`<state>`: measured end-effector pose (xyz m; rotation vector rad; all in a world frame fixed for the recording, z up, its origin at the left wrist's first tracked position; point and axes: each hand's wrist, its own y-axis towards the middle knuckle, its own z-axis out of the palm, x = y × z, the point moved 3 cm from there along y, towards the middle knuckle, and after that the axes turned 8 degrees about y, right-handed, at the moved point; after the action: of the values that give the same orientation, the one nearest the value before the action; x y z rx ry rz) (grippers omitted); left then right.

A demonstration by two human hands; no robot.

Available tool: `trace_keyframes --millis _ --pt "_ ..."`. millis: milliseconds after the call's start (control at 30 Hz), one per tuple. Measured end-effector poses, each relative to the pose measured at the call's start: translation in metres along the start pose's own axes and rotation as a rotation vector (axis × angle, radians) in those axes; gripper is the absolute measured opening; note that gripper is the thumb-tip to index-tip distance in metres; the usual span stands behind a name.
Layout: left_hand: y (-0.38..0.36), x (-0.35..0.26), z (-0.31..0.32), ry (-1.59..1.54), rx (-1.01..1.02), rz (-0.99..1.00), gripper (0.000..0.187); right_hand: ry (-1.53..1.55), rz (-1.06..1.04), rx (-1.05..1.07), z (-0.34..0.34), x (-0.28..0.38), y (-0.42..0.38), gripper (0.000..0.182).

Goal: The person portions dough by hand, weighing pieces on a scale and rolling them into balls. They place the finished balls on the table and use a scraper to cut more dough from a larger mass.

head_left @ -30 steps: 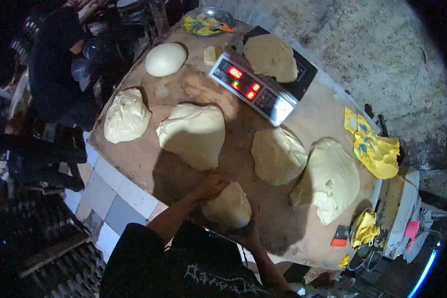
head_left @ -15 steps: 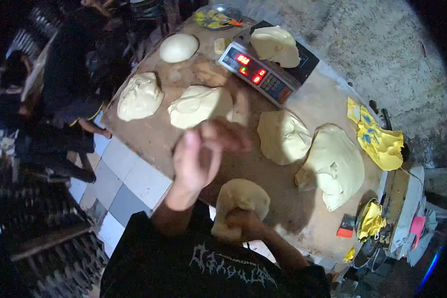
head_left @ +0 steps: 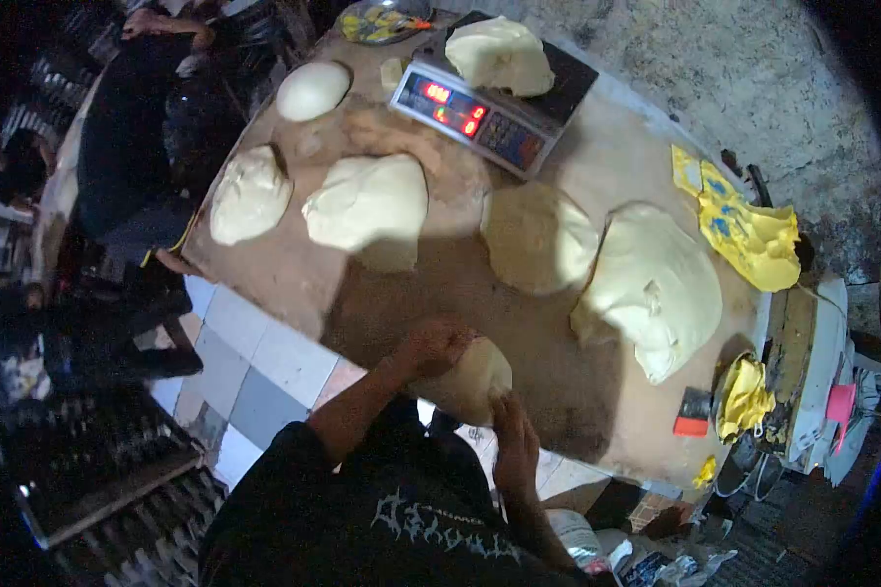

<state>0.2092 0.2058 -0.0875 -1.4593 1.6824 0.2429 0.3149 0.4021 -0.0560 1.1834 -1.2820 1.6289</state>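
Observation:
A rounded piece of dough (head_left: 475,383) is at the near edge of the table, between my two hands. My left hand (head_left: 439,348) grips its upper left side with bent fingers. At its lower right side my right hand (head_left: 512,421) holds the rim, with part of the fingers hidden. Ahead lie other dough lumps: a large one (head_left: 656,284) on the right, a flatter one (head_left: 538,240) beside it, and a soft one (head_left: 367,205) left of centre. Another lump (head_left: 499,57) rests on the digital scale (head_left: 470,122), whose red digits are lit.
Two more dough lumps, one creased (head_left: 251,196) and one smooth (head_left: 313,90), lie at the table's left. Crumpled yellow wrappers (head_left: 749,235) and a red-and-black scraper-like item (head_left: 693,411) are on the right. A metal bowl (head_left: 384,22) stands far back. Another person (head_left: 137,137) is at left.
My left hand has come down from above the table onto the near dough piece. My right hand has shifted to that dough's right side. The view has also shifted slightly.

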Motion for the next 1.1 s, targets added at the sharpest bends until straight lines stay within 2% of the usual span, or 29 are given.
trace_keyframes --millis 33,100,133,167,233,300,333,367,400,433,467,500,533,567,600,633,667,700,733,767,800,833,867,900,933,967,1033,1067,1100 --pt "0.013 0.009 -0.007 -0.007 0.008 0.012 0.042 -0.396 -0.107 0.003 -0.015 0.001 -0.011 0.059" --pt "0.036 0.038 -0.001 -0.202 0.041 -0.013 0.05 -0.559 -0.419 -0.101 -0.02 0.005 -0.001 0.069" --pt "0.039 0.053 0.007 -0.303 0.064 -0.04 0.055 -0.583 -0.371 -0.055 -0.018 -0.006 0.023 0.08" --pt "0.043 0.068 0.011 -0.392 0.086 -0.065 0.059 -0.585 -0.357 -0.057 -0.014 -0.016 0.044 0.08" --pt "0.046 0.078 0.011 -0.492 0.103 -0.106 0.064 -0.479 -0.415 0.221 0.005 -0.01 0.104 0.079" --pt "0.047 0.076 0.007 -1.24 0.398 -0.304 0.075 -0.34 -0.504 0.485 0.029 0.001 0.158 0.078" --pt "0.046 0.082 0.007 -1.228 0.409 -0.31 0.075 -0.481 -0.457 0.607 0.045 0.015 0.165 0.07" --pt "0.051 0.083 0.011 -1.591 0.622 -0.213 0.082 -0.634 -0.413 0.729 0.064 0.041 0.166 0.061" --pt "0.053 0.077 0.012 -1.95 0.847 -0.103 0.088 -0.767 -0.611 0.814 0.085 0.071 0.155 0.054" --pt "0.051 0.059 0.006 -1.945 0.866 -0.112 0.088 -0.894 -0.799 0.896 0.104 0.096 0.135 0.048" --pt "0.051 0.023 -0.027 -1.715 0.717 0.384 0.094 -0.897 -0.796 0.878 0.112 0.115 0.116 0.048" --pt "0.038 -0.017 -0.064 -1.426 0.548 0.836 0.099 -0.89 -0.94 0.926 0.119 0.13 0.089 0.049" --pt "0.014 -0.056 -0.109 -1.275 0.226 0.429 0.1 -0.886 -1.089 0.972 0.121 0.137 0.068 0.05" --pt "-0.009 -0.08 -0.142 -1.083 -0.09 0.038 0.102 -0.892 -1.088 0.962 0.113 0.135 0.055 0.05" --pt "0.002 -0.086 -0.146 -1.597 -0.054 0.836 0.094 -0.789 -0.97 1.037 0.098 0.131 0.042 0.046" --pt "-0.02 -0.114 -0.173 -1.882 -0.138 0.967 0.084 -0.684 -0.859 1.113 0.083 0.124 0.033 0.042" --pt "-0.042 -0.12 -0.19 -1.786 -0.303 1.039 0.079 -0.58 -0.605 1.144 0.069 0.105 0.039 0.033" --pt "-0.066 -0.118 -0.2 -1.677 -0.47 1.105 0.074 -0.338 -0.194 1.082 0.049 0.059 0.043 0.03" --pt "-0.09 -0.118 -0.193 -1.541 -0.577 1.081 0.066 -0.101 0.205 0.987 0.032 0.004 0.047 0.027" --pt "-0.116 -0.122 -0.179 -1.402 -0.674 1.047 0.059 -0.285 0.129 0.908 0.019 -0.04 0.047 0.03" --pt "-0.133 -0.125 -0.155 -1.211 -0.621 1.023 0.063 -0.459 0.051 0.817 0.012 -0.073 0.046 0.034" --pt "-0.145 -0.121 -0.125 -1.015 -0.58 1.0 0.067 -0.462 0.023 0.842 0.014 -0.087 0.049 0.034" --pt "-0.158 -0.107 -0.091 -0.784 -0.555 0.778 0.057 -0.573 -0.035 0.696 0.023 -0.1 0.045 0.041" --pt "-0.158 -0.096 -0.051 -0.516 -0.567 0.71 0.04 -0.68 -0.073 0.535 0.029 -0.106 0.033 0.048" --pt "-0.162 -0.123 -0.049 -0.122 -0.359 0.503 0.033 -0.431 0.207 0.555 0.039 -0.092 0.048 0.059" --pt "-0.145 -0.092 0.017 0.251 -0.373 0.442 0.039 -0.439 0.196 0.57 0.049 -0.059 0.063 0.059" --pt "-0.118 -0.066 0.067 0.678 -0.464 0.312 0.045 0.641 0.783 -0.049 0.056 -0.017 0.063 0.062" --pt "-0.1 -0.053 0.074 0.875 -0.515 0.23 0.046 0.645 0.788 -0.049 0.054 -0.02 0.058 0.062" --pt "-0.085 -0.047 0.06 0.705 -0.466 0.163 0.045 0.537 0.619 -0.07 0.042 -0.019 0.057 0.062"
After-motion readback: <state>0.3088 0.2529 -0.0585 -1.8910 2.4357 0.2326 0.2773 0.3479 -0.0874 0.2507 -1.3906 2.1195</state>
